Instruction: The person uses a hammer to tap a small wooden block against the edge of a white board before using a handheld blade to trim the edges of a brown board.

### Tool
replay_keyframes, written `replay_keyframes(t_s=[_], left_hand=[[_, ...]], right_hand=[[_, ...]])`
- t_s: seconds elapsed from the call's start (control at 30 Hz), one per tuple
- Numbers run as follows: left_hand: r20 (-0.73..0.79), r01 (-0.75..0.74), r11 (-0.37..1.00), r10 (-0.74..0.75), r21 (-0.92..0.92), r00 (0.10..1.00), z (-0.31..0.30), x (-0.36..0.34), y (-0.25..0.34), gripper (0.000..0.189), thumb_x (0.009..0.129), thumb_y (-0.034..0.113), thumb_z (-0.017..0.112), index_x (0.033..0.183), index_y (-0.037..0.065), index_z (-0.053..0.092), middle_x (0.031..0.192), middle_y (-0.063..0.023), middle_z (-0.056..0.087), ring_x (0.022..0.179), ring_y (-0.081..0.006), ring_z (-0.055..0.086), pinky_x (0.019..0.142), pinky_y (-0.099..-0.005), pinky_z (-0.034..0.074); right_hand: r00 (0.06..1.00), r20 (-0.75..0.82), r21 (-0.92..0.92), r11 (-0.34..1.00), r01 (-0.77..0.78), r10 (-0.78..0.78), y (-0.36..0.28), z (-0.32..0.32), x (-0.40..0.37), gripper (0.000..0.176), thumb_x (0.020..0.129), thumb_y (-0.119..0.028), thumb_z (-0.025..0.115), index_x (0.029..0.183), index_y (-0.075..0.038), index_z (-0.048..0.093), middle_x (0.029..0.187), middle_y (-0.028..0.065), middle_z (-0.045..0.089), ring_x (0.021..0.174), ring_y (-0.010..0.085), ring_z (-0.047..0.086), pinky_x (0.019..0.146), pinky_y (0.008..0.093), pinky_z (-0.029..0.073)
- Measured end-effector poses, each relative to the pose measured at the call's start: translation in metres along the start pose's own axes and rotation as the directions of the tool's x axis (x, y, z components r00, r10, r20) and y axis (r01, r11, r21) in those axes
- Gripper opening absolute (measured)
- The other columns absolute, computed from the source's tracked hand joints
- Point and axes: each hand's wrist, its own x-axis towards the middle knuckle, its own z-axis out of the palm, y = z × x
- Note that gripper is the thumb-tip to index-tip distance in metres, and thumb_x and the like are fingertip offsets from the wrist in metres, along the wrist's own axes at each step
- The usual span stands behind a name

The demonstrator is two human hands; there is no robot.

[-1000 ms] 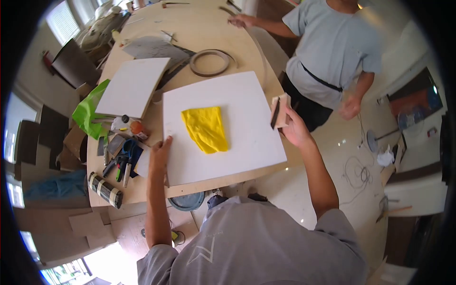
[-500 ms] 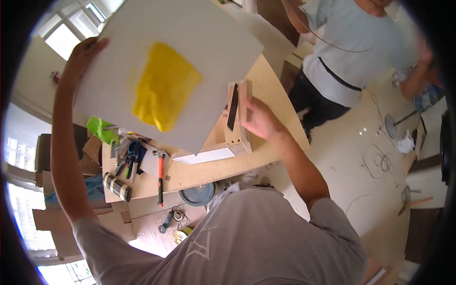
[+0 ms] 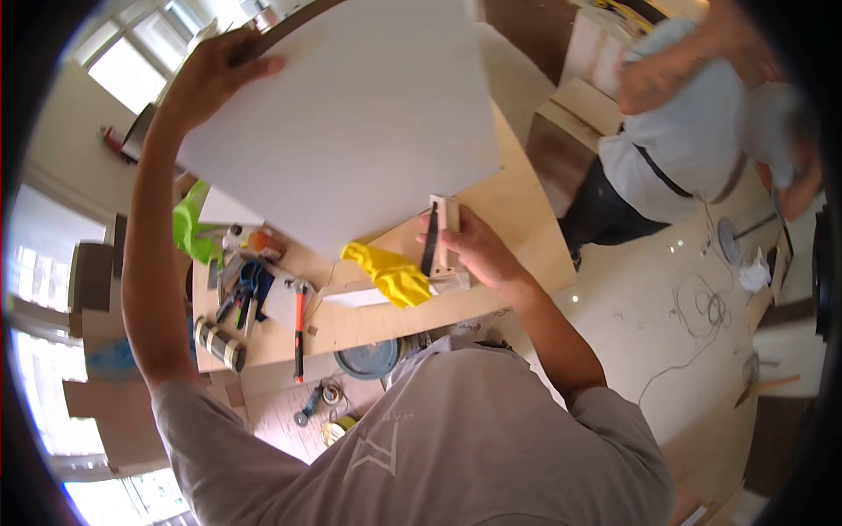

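A large white panel [image 3: 368, 114] is tilted up over the wooden table [image 3: 531, 219]. My left hand [image 3: 219, 74] is closed on its upper left edge, the thumb on the white face. My right hand [image 3: 481, 250] is wrapped round an upright wooden piece [image 3: 448, 219] near the panel's lower right side. Along that piece runs a black strip [image 3: 430, 245]. A crumpled yellow cloth [image 3: 395, 276] lies below the panel's lower edge, partly over a white strip [image 3: 351, 296] on the table.
On the table's left side lie a hammer [image 3: 299, 329], scattered hand tools [image 3: 246, 285], a dark roll [image 3: 219, 344] and a bright green cloth [image 3: 189, 226]. A round grey-blue lid [image 3: 367, 358] and a power tool [image 3: 307, 410] are below. A co-worker [image 3: 680, 131] bends at the right.
The yellow cloth has slid down off the panel's face to below its lower edge. My left hand and the panel have shifted right, with the panel's tilt changed. The co-worker has bent over.
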Motion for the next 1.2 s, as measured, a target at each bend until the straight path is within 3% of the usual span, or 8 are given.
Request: replay_keyframes(t_s=[0.27, 0.4, 0.67, 0.77, 1.0, 1.07, 1.13, 1.2], left_hand=[[0.002, 0.032, 0.999, -0.032, 0.000, 0.999, -0.015, -0.018, 0.052, 0.046, 0.079, 0.040, 0.079, 0.101, 0.002, 0.067, 0.085, -0.0136, 0.070, 0.079, -0.0246, 0.067, 0.074, -0.0377, 0.052], [-0.028, 0.053, 0.998, -0.054, -0.027, 0.998, -0.017, -0.038, 0.067, 0.046, 0.079, 0.035, 0.079, 0.109, 0.003, 0.064, 0.089, -0.0112, 0.068, 0.083, -0.0205, 0.064, 0.079, -0.0345, 0.050], [-0.192, -0.305, 0.927, 0.265, -0.219, 0.945, 0.000, -0.062, 0.045, 0.045, 0.075, 0.033, 0.082, 0.109, 0.008, 0.066, 0.087, -0.0065, 0.068, 0.076, -0.0192, 0.067, 0.071, -0.0321, 0.053], [-0.211, -0.530, 0.847, 0.512, -0.037, 0.833, -0.008, -0.057, 0.051, 0.046, 0.072, 0.025, 0.083, 0.109, 0.005, 0.066, 0.098, -0.0087, 0.065, 0.091, -0.0246, 0.064, 0.082, -0.0355, 0.053], [-0.298, -0.753, 0.657, 0.714, -0.026, 0.634, -0.018, -0.037, 0.069, 0.034, 0.078, 0.024, 0.076, 0.104, 0.004, 0.067, 0.098, -0.0129, 0.067, 0.101, -0.0307, 0.062, 0.092, -0.0419, 0.048], [-0.328, -0.763, 0.645, 0.729, 0.038, 0.600, -0.018, -0.040, 0.054, 0.031, 0.080, 0.025, 0.073, 0.102, 0.004, 0.066, 0.096, -0.0108, 0.066, 0.097, -0.0288, 0.061, 0.092, -0.0410, 0.047], [-0.281, -0.687, 0.684, 0.729, 0.248, 0.624, -0.012, -0.054, 0.029, 0.033, 0.076, 0.021, 0.074, 0.103, 0.003, 0.065, 0.100, -0.0094, 0.064, 0.100, -0.0284, 0.059, 0.092, -0.0402, 0.048], [-0.251, -0.558, 0.724, 0.675, 0.405, 0.694, 0.011, -0.071, 0.000, 0.036, 0.074, 0.018, 0.077, 0.104, 0.003, 0.066, 0.105, -0.0126, 0.066, 0.107, -0.0303, 0.061, 0.096, -0.0408, 0.050]], right_hand=[[0.968, -0.039, 0.010, 0.969, 0.248, -0.248, -0.052, -0.017, -0.039, 0.080, 0.080, -0.030, 0.079, 0.142, -0.004, 0.036, 0.136, 0.0163, 0.049, 0.110, 0.0329, 0.063, 0.086, 0.0401, 0.055], [0.853, -0.192, 0.175, 0.838, 0.516, -0.485, -0.093, -0.072, -0.061, 0.068, 0.097, -0.047, 0.048, 0.149, -0.008, 0.029, 0.148, 0.0195, 0.037, 0.127, 0.0396, 0.047, 0.102, 0.0513, 0.041], [0.851, -0.496, 0.221, 0.923, 0.316, -0.173, -0.102, -0.160, -0.023, 0.062, 0.097, -0.049, 0.047, 0.144, -0.009, 0.041, 0.147, 0.0110, 0.044, 0.135, 0.0318, 0.040, 0.110, 0.0529, 0.033], [1.000, 0.010, 0.429, 0.903, 0.003, -0.008, -0.063, -0.207, -0.003, 0.066, 0.096, -0.053, 0.045, 0.144, -0.008, 0.042, 0.148, 0.0092, 0.044, 0.136, 0.0306, 0.039, 0.111, 0.0473, 0.032], [0.873, 0.470, 0.466, 0.803, -0.371, 0.131, -0.049, -0.162, 0.015, 0.079, 0.097, -0.057, 0.040, 0.152, -0.004, 0.023, 0.154, 0.0290, 0.021, 0.134, 0.0595, 0.025, 0.107, 0.0728, 0.018], [0.943, 0.324, 0.521, 0.817, -0.248, 0.080, -0.048, -0.174, -0.010, 0.080, 0.097, -0.055, 0.042, 0.154, -0.003, 0.019, 0.155, 0.0300, 0.016, 0.134, 0.0608, 0.023, 0.108, 0.0723, 0.015], [0.948, -0.309, 0.231, 0.961, 0.154, -0.077, -0.063, -0.100, -0.040, 0.072, 0.096, -0.055, 0.044, 0.143, -0.002, 0.038, 0.138, 0.0287, 0.048, 0.117, 0.0472, 0.055, 0.080, 0.0475, 0.054], [0.974, -0.146, 0.031, 0.983, 0.179, -0.173, -0.073, -0.106, -0.059, 0.071, 0.098, -0.055, 0.042, 0.147, -0.004, 0.034, 0.141, 0.0288, 0.045, 0.130, 0.0422, 0.045, 0.097, 0.0417, 0.046]])
